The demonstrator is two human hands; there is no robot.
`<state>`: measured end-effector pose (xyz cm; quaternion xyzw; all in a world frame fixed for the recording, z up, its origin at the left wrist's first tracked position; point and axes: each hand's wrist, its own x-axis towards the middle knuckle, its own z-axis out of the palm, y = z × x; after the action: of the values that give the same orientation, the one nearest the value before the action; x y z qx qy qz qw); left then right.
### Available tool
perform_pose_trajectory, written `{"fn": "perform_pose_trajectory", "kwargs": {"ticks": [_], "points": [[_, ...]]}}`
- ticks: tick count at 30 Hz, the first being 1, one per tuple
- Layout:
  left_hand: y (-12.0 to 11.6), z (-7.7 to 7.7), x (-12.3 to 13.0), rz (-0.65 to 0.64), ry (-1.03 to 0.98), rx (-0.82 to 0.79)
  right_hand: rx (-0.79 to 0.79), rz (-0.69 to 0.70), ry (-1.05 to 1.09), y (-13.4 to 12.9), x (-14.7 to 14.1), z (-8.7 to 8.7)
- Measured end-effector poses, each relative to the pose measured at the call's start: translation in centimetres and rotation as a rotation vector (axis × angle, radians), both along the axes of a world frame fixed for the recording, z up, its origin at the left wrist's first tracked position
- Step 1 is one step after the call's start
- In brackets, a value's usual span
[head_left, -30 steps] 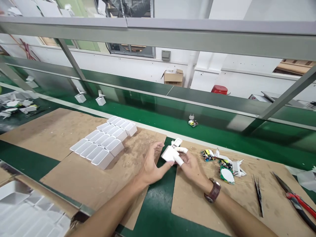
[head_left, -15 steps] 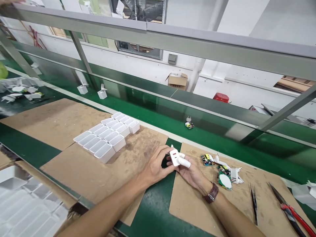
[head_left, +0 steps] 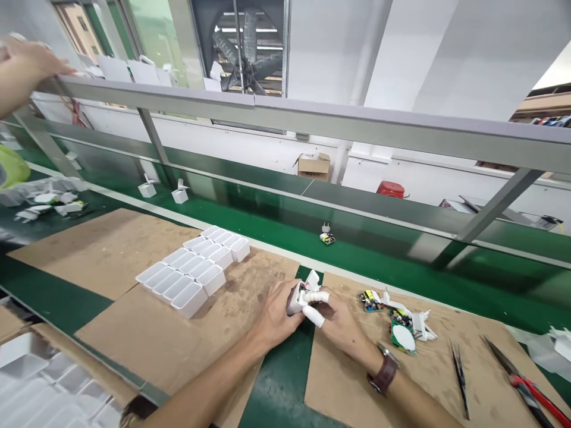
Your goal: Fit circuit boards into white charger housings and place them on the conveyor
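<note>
A white charger housing (head_left: 295, 301) is held upright between my hands, over the gap between two cardboard sheets. My left hand (head_left: 277, 309) wraps round its left side. At its open top, the white-covered fingers of my right hand (head_left: 332, 312) pinch at the parts inside; a white plug piece (head_left: 312, 279) sticks up there. To the right lie circuit boards (head_left: 402, 336) with white plug pieces. Rows of open white housings (head_left: 187, 291) stand on the left cardboard (head_left: 151, 339).
Tweezers (head_left: 459, 380) and red-handled pliers (head_left: 526, 389) lie at right. A box of white housings (head_left: 53, 380) is at lower left. One board with a plug (head_left: 327, 238) sits on the green belt (head_left: 276, 229). Another person's hand (head_left: 27, 71) rests on the upper rail (head_left: 200, 104).
The charger housing has turned from its port face to its open top, and my right fingers have moved onto that opening. The view has tilted up, and another person's hand shows more fully.
</note>
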<state>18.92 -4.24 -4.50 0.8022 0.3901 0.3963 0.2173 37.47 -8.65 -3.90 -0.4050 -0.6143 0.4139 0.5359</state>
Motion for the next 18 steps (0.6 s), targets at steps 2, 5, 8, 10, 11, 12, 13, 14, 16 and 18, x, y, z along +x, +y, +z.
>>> {"fn": "perform_pose_trajectory", "kwargs": {"ticks": [2,5,8,10,11,12,13,14,16,18], "points": [[-0.2,0.2,0.0,0.030,-0.011,-0.047,0.084,-0.009,-0.113,0.1,1.3,0.4],[-0.6,0.5,-0.1,0.073,-0.008,-0.080,0.085,-0.098,-0.217,0.8,3.5,-0.4],[-0.7,0.8,-0.2,0.066,0.000,-0.073,0.062,-0.117,-0.308,1.6,4.6,-2.1],[-0.7,1.2,-0.3,0.069,0.026,-0.072,0.081,-0.124,-0.375,1.6,4.5,-2.9],[-0.6,1.4,-0.3,0.074,0.043,-0.076,0.099,-0.127,-0.405,1.5,4.4,-3.0],[-0.4,1.7,-0.3,0.078,0.056,-0.080,0.115,-0.127,-0.430,1.4,4.2,-3.0],[0.0,2.0,-0.2,0.081,0.062,-0.085,0.127,-0.120,-0.447,1.2,4.0,-2.8],[0.6,2.4,-0.1,0.084,0.066,-0.091,0.137,-0.110,-0.452,1.1,3.8,-2.6],[2.5,3.1,0.3,0.112,0.077,-0.121,0.150,-0.091,-0.448,1.0,3.7,-2.1],[5.2,3.9,0.7,0.164,0.103,-0.157,0.149,-0.087,-0.445,1.1,3.7,-1.8]]}}
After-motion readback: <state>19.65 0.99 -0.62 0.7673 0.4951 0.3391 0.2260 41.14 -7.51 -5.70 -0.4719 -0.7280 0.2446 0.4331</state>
